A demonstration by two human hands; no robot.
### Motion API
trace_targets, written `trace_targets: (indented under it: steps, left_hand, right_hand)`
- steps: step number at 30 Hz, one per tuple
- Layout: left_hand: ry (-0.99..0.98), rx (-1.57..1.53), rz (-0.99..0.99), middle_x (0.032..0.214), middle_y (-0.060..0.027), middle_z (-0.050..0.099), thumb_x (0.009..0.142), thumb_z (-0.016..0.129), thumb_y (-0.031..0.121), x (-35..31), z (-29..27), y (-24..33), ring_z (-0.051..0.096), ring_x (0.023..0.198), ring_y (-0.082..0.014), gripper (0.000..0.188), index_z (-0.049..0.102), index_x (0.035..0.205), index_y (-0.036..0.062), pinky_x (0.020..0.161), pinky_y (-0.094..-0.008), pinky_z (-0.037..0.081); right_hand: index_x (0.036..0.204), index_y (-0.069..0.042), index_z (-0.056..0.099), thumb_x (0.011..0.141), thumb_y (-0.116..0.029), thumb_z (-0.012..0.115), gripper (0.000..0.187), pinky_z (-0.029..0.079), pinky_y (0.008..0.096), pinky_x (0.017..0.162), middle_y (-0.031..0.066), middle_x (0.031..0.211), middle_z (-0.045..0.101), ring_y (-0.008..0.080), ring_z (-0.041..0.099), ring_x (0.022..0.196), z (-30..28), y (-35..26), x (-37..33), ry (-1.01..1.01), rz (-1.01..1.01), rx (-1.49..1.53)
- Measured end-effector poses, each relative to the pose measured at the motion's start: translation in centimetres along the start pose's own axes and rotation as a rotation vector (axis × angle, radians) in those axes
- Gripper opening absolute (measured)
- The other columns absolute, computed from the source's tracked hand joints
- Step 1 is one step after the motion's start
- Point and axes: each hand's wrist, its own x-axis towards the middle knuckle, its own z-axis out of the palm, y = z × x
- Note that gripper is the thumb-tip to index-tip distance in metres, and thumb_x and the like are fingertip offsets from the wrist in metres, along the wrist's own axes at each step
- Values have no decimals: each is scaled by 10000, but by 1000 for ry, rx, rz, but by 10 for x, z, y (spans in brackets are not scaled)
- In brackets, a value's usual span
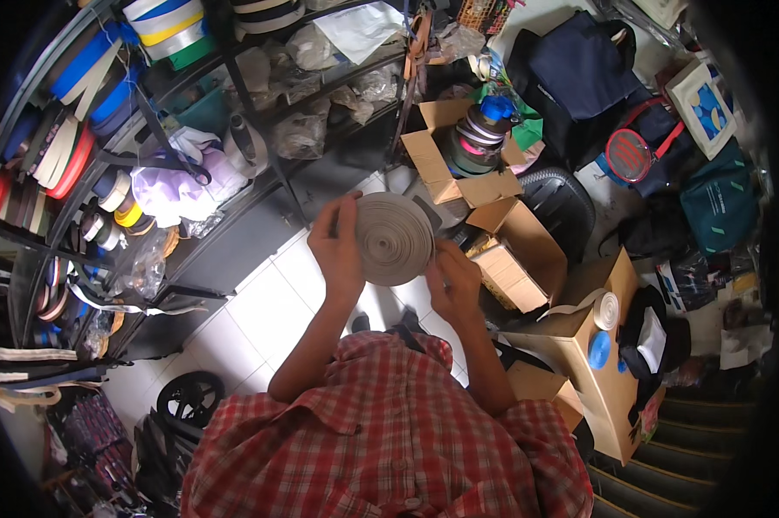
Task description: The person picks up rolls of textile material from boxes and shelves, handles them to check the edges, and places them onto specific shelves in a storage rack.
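Between my two hands is a flat, tightly wound roll of grey-beige webbing strap, its spiral side facing up. My left hand grips its left edge, thumb and fingers bent round the rim. On the lower right edge, my right hand closes on the same roll, its fingers partly hidden behind it. The roll is held in the air above the white floor tiles, in front of my chest.
Black shelving with rolls of strap and plastic bags stands at left. To the right are an open carton with stacked rolls, another open carton, and a wooden table bearing a white roll. Bags lie at far right.
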Motion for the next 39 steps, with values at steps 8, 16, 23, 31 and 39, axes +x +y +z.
trace_targets:
  steps: [8, 16, 23, 31, 39]
  left_hand:
    - [-259, 276, 206, 959, -94, 669, 893, 625, 158, 34, -46, 7, 610, 890, -144, 200, 621, 998, -11, 797, -280, 467]
    - [-1071, 639, 507, 853, -125, 660, 801, 696, 108, 75, -20, 85, 651, 787, -238, 252, 684, 1049, 62, 701, -310, 481]
    - [-692, 438, 352, 806, -119, 679, 829, 663, 78, 67, -3, 53, 645, 760, -180, 175, 718, 994, 53, 693, -281, 473]
    - [-585, 270, 156, 911, -99, 707, 877, 635, 93, 41, 61, 6, 632, 840, -123, 171, 697, 994, -15, 760, -248, 474]
    - [-737, 261, 235, 864, -96, 688, 897, 608, 99, 20, 129, -27, 636, 855, -143, 162, 627, 978, -39, 766, -256, 476]
  right_hand:
    - [685, 12, 474, 737, -60, 738, 278, 392, 331, 493, 118, 693, 494, 254, 494, 549, 33, -17, 11, 61, 39, 146]
    - [695, 2, 468, 760, -104, 739, 299, 391, 335, 493, 115, 711, 501, 254, 489, 540, 17, -13, 38, -137, -19, 189]
    - [799, -3, 565, 714, -158, 776, 276, 475, 353, 548, 138, 844, 611, 288, 607, 635, 3, -2, 33, -100, 64, -12]
    - [830, 11, 592, 681, -152, 808, 308, 466, 345, 575, 130, 761, 590, 280, 588, 625, -39, 17, 0, -18, 249, -295]
    - [706, 29, 549, 736, -138, 791, 296, 419, 297, 529, 112, 616, 524, 200, 489, 532, -76, 45, -27, 392, 475, 4]
